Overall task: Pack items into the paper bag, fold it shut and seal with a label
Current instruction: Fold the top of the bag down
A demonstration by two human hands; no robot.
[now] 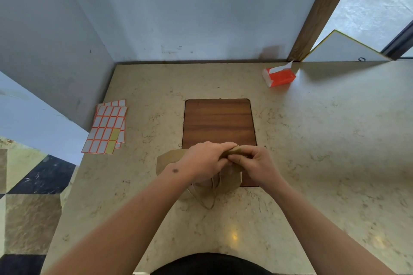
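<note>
A brown paper bag [169, 158] stands at the near edge of a dark wooden board [219, 123], its twine handles hanging toward me. My left hand [205, 163] and my right hand [257, 165] both pinch the bag's folded top edge, fingertips meeting at the middle. The hands cover most of the bag, and its contents are hidden. Sheets of white labels with orange borders [106, 128] lie at the table's left edge, apart from the bag; two label spots on the top sheet show yellow backing.
An orange tissue pack [279, 76] lies at the back right of the beige marble table [324, 140]. Walls close the table at the back and left. A tiled floor drops away past the left edge.
</note>
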